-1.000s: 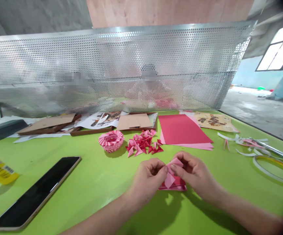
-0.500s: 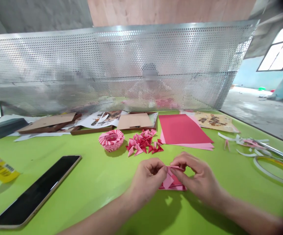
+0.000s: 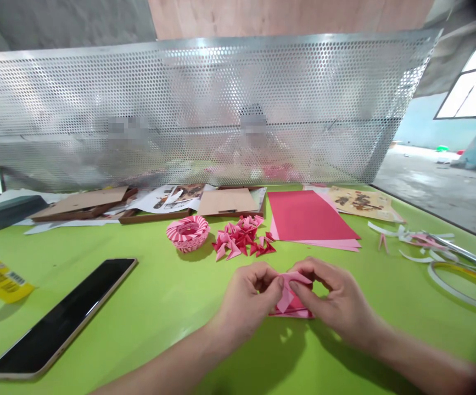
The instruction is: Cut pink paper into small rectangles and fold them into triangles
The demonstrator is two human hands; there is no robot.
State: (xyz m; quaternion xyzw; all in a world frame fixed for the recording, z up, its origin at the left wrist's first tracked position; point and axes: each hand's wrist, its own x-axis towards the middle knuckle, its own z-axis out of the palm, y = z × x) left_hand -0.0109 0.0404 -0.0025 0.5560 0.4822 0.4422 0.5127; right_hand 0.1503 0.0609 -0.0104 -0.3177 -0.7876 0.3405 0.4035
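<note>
Pink folded paper [image 3: 287,288] sits pinched in a narrow grip between the fingertips of the left hand [image 3: 248,302] and right hand [image 3: 336,293], just above a darker pink paper piece [image 3: 293,312] (that one lies on the green tabletop [image 3: 172,312]). Beyond the hands are a heap of folded paper triangles [image 3: 238,238], a striped paper bowl [image 3: 187,233] and a red paper sheet [image 3: 307,216].

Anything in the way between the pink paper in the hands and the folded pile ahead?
Nothing visible. Only bare green tabletop separates the pink paper, pinched by the left hand and right hand, from the pile of folded pink and red paper pieces.
</note>
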